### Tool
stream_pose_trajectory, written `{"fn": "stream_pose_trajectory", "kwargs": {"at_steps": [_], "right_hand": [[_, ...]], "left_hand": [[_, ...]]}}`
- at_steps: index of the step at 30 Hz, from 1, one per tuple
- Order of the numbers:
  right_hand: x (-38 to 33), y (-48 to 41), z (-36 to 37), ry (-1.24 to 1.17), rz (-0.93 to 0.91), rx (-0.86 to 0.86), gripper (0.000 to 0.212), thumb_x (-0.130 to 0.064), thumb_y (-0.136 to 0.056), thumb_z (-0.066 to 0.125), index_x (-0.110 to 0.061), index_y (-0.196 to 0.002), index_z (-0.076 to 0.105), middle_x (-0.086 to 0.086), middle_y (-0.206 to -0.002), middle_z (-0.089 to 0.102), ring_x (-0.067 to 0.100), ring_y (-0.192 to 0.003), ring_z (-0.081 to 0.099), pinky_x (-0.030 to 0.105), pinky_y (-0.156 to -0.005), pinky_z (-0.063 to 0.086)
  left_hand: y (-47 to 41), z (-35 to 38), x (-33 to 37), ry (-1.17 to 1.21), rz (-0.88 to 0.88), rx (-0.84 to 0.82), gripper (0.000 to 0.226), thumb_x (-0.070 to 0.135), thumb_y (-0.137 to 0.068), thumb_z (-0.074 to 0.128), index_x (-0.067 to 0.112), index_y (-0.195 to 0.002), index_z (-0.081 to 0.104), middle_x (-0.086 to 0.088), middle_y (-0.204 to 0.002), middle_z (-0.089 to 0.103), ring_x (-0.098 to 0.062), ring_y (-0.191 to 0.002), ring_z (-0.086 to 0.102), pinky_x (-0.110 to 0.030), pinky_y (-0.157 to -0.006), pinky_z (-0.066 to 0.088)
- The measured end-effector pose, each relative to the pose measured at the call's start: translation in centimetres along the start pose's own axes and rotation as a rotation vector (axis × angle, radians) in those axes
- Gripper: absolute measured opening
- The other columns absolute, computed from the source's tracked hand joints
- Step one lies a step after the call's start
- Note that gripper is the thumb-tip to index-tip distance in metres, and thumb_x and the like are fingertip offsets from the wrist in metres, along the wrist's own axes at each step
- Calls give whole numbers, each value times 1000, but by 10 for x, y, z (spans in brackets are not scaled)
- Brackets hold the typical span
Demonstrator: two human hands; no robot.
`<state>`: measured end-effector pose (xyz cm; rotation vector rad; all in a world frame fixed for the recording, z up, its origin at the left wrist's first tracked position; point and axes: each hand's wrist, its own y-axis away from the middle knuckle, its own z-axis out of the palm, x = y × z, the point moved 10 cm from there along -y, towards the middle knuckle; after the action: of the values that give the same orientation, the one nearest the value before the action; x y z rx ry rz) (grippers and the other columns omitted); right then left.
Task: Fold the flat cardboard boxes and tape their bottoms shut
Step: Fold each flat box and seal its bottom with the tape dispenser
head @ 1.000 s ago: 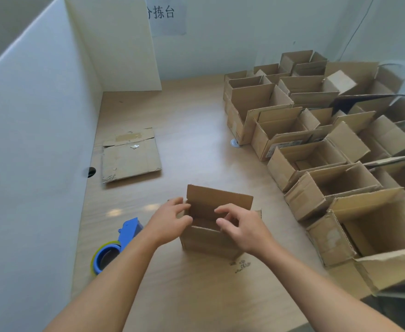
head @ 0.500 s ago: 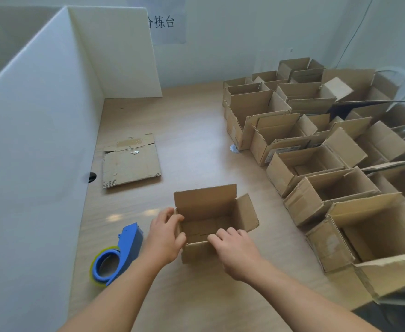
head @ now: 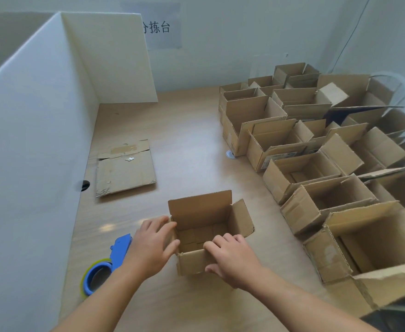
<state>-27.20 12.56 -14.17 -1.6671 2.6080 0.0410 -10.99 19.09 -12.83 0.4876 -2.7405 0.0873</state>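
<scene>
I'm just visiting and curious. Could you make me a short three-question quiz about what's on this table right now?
1. True or false: the small box between the left hand and right hand stands with its top open.
2. The blue tape dispenser lies: A) by the left forearm, B) inside a box, C) on the flat cardboard.
3. Fill in: the finished boxes are gathered on the table's ____ side.

Key: 1 true; 2 A; 3 right.
</scene>
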Motion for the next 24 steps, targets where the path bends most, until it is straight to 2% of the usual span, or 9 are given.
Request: {"fn": "stream_pose_trajectory", "kwargs": {"at_steps": [2, 3, 6, 9, 11, 13, 15, 18, 24], "right_hand": [[9, -16, -8, 39, -7, 20, 48, -62, -66, 76, -29, -97, 59, -8, -84, 59, 18, -72, 57, 32, -62, 46], [14, -26, -13, 56, -14, 29, 48, -61, -67, 75, -27, -98, 60, -7, -85, 60, 20, -74, 58, 34, -63, 46], [38, -63, -25, 85, -28, 31, 47, -59, -71, 72, -25, -102, 61, -4, -89, 61, 22, -77, 58, 36, -63, 45], [71, -107, -38, 41, 18, 8, 50, -63, -71, 59, -27, -105, 62, -6, -89, 61, 21, -77, 60, 34, -61, 43], [90, -143, -47, -14, 39, -13, 53, -63, -74, 53, -28, -113, 61, -5, -97, 62, 22, -85, 61, 35, -68, 44], [108, -182, -54, -19, 22, -43, 55, -60, -80, 56, -28, -126, 56, -5, -109, 59, 22, -100, 57, 37, -80, 42], [126, -225, -64, -7, 4, -30, 57, -60, -83, 56, -30, -132, 52, -5, -115, 57, 21, -106, 54, 36, -86, 39], [158, -289, -74, -3, -13, -8, 56, -59, -84, 58, -29, -132, 52, -4, -115, 56, 21, -108, 52, 36, -88, 39], [209, -402, -68, 12, -65, -71, 54, -58, -85, 58, -32, -131, 49, -5, -118, 55, 23, -108, 53, 36, -88, 38]], "left_hand": [[-13, -11, 5, -84, 30, 9, 50, 52, -86, 43, 23, -119, 66, 4, -120, 62, -21, -108, 52, -43, -85, 54], [-22, -18, 6, -112, 34, 11, 49, 51, -85, 42, 22, -116, 67, 4, -116, 63, -23, -105, 55, -42, -83, 53], [-53, -43, 8, -143, 39, 33, 50, 50, -85, 41, 21, -116, 67, 3, -116, 65, -28, -102, 60, -41, -83, 51], [-93, -78, 4, -128, 26, 85, 53, 49, -86, 39, 18, -118, 68, -1, -116, 67, -28, -102, 61, -40, -85, 51], [-122, -103, 0, -124, 28, 125, 52, 47, -86, 40, 16, -117, 69, -1, -113, 68, -28, -99, 63, -39, -83, 52], [-153, -124, -3, -173, 55, 161, 49, 45, -86, 41, 17, -115, 69, 0, -110, 68, -28, -96, 65, -37, -79, 53], [-185, -139, -12, -216, 51, 169, 49, 45, -86, 39, 19, -115, 69, 1, -109, 68, -27, -98, 64, -37, -78, 53], [-239, -146, -28, -227, 38, 150, 53, 47, -85, 35, 19, -116, 68, -1, -110, 68, -28, -99, 63, -39, -81, 51], [-340, -131, -64, -294, -1, 145, 62, 51, -82, 26, 22, -117, 67, 0, -109, 67, -28, -99, 61, -37, -78, 46]]}}
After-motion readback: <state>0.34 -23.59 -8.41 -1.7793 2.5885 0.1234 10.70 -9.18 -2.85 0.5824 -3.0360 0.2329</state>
